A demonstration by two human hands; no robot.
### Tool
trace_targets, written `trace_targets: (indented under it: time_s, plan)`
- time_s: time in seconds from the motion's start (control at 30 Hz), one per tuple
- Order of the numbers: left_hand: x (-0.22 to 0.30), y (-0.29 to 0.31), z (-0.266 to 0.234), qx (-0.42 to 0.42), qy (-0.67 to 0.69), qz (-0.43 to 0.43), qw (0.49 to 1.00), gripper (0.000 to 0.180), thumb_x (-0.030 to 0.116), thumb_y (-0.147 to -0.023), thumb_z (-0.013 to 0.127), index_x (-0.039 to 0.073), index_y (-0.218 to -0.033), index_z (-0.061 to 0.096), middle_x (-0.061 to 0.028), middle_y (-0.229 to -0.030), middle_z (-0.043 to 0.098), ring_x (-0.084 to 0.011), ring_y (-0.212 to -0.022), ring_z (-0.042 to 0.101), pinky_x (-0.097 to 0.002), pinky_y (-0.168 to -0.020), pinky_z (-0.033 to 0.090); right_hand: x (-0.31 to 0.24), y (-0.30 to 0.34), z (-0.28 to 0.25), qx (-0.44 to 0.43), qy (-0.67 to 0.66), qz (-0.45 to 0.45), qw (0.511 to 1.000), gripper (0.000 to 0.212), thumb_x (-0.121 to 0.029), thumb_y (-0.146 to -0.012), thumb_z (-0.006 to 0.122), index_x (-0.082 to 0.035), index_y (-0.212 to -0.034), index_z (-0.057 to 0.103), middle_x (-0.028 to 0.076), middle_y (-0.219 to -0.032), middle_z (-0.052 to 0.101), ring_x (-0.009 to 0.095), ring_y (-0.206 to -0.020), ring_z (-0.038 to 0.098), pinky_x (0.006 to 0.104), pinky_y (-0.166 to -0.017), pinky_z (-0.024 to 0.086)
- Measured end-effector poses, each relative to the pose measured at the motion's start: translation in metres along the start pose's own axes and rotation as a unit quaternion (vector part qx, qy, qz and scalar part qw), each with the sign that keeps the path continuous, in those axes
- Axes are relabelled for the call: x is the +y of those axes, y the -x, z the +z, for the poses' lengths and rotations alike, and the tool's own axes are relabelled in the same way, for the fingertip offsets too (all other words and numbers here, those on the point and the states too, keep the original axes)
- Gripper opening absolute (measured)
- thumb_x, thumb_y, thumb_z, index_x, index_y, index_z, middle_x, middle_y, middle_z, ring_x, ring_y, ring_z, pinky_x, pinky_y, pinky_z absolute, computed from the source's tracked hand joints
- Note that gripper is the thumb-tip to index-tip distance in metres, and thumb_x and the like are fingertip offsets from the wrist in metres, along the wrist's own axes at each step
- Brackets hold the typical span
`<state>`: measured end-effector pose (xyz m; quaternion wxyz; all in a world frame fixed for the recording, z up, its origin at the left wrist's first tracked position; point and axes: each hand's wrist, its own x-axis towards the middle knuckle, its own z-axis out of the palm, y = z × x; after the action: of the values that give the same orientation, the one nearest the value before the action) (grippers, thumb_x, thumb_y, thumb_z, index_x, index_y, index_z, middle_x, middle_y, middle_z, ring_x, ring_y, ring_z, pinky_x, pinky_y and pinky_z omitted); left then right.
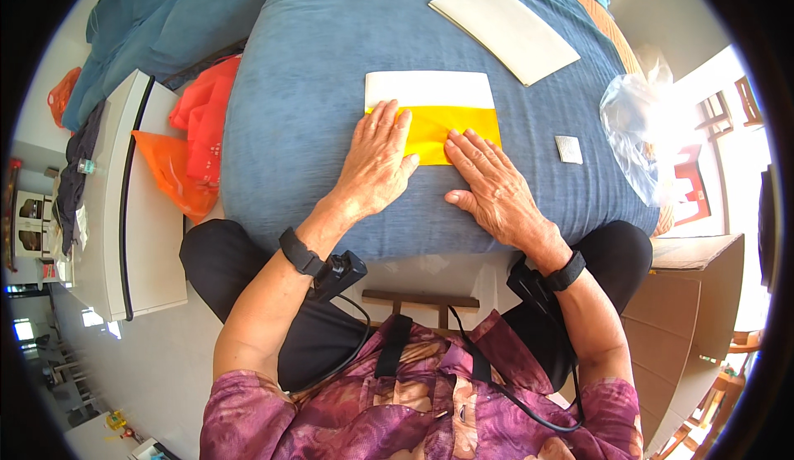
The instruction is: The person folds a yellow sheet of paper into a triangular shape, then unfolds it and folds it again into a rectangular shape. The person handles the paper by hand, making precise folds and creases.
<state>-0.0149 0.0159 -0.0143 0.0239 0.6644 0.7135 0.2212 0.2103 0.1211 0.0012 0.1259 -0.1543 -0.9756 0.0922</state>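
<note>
A sheet of yellow paper with a white strip along its far side lies on the blue bed cover in front of me. My left hand rests flat over the paper's left part, fingers stretched out and pointing away from me. On the right part, my right hand presses with its fingertips, thumb spread to the left. Neither hand grips anything. The paper's near left corner is hidden beneath my left hand.
A stack of cream paper lies at the far right of the bed. Nearer is a small white packet, beside a clear plastic bag. Orange bags hang at the left by a white cabinet. A cardboard box stands at right.
</note>
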Motion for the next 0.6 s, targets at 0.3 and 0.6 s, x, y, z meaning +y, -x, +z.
trace_targets:
  time_s: [0.3, 0.6]
  plan:
    - [-0.02, 0.015, -0.02, -0.013, 0.015, -0.107, 0.994, 0.081, 0.023, -0.09, 0.068, -0.007, -0.155, 0.028, -0.0296, -0.162, 0.028, -0.0406, -0.154, 0.02, -0.0572, -0.124, 0.012, -0.001, 0.001, -0.002, -0.013, -0.001, 0.01, 1.0, 0.076, -0.055, -0.102, 0.046, -0.001, -0.155, 0.039, 0.015, -0.163, 0.035, 0.031, -0.154, 0.026, 0.0453, -0.126, 0.021]
    - [-0.043, 0.029, -0.024, 0.026, 0.039, -0.081, 0.996, 0.079, 0.004, -0.085, 0.064, -0.004, -0.155, 0.029, -0.029, -0.16, 0.03, -0.041, -0.152, 0.025, -0.0566, -0.124, 0.013, -0.001, -0.001, -0.002, -0.013, 0.003, 0.009, 1.0, 0.074, -0.055, -0.103, 0.045, -0.001, -0.154, 0.04, 0.016, -0.163, 0.035, 0.032, -0.154, 0.026, 0.0457, -0.126, 0.021]
